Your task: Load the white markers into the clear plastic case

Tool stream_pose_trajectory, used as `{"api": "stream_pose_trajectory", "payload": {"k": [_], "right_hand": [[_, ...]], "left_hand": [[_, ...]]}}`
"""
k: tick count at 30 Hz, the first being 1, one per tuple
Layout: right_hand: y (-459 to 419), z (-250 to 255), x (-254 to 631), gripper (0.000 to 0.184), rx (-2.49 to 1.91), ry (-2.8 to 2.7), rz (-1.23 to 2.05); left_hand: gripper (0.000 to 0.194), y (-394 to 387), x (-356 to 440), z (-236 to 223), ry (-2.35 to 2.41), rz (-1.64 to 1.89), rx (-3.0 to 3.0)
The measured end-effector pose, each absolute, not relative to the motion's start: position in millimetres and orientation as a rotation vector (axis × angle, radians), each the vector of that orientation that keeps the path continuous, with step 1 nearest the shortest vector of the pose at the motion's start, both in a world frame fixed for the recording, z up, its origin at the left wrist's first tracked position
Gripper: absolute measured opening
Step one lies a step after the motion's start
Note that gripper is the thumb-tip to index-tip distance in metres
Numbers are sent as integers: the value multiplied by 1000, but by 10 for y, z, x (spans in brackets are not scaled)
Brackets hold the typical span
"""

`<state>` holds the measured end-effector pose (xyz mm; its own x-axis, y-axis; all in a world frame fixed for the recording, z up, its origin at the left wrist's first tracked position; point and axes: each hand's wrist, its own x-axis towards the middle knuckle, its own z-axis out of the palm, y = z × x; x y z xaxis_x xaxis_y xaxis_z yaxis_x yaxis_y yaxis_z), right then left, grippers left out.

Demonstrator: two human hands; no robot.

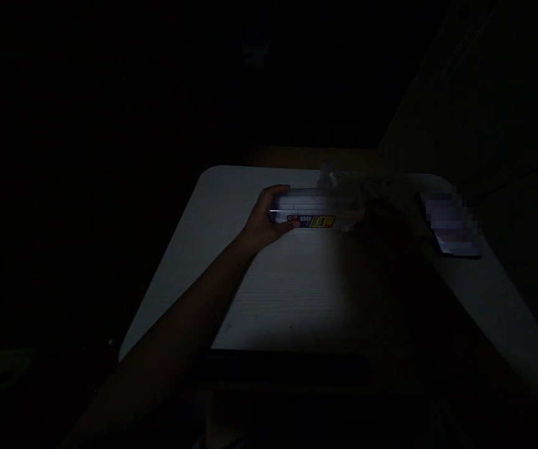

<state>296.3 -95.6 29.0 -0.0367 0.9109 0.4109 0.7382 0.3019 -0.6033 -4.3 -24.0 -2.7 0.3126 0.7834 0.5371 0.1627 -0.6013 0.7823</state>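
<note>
The room is very dark. A flat white box [318, 202] with a blue, yellow and red label on its near edge lies on a small white table [288, 293]. My left hand [269, 218] reaches in from the lower left and is closed around the box's left end, fingers over the top and thumb below. My right hand [384, 215] is only a dim shape in shadow at the box's right end, and its fingers do not show.
Something like crumpled clear plastic [332, 178] lies just behind the box. A small flat pale object [451, 224] rests near the table's right edge. A dark slot [288, 369] runs along the table's near edge. Everything around the table is black.
</note>
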Motion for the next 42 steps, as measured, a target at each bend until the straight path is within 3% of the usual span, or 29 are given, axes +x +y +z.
{"api": "stream_pose_trajectory", "payload": {"k": [10, 31, 42], "right_hand": [[-893, 251, 3075, 32, -1525, -1726, 211], [-929, 343, 3022, 35, -1576, -1756, 382], [-938, 395, 2993, 39, -1616, -2023, 112]], "left_hand": [[78, -251, -46, -13, 828, 1299, 1986], [77, -214, -52, -51, 803, 1322, 2045], [79, -211, -47, -53, 800, 1303, 2021]]}}
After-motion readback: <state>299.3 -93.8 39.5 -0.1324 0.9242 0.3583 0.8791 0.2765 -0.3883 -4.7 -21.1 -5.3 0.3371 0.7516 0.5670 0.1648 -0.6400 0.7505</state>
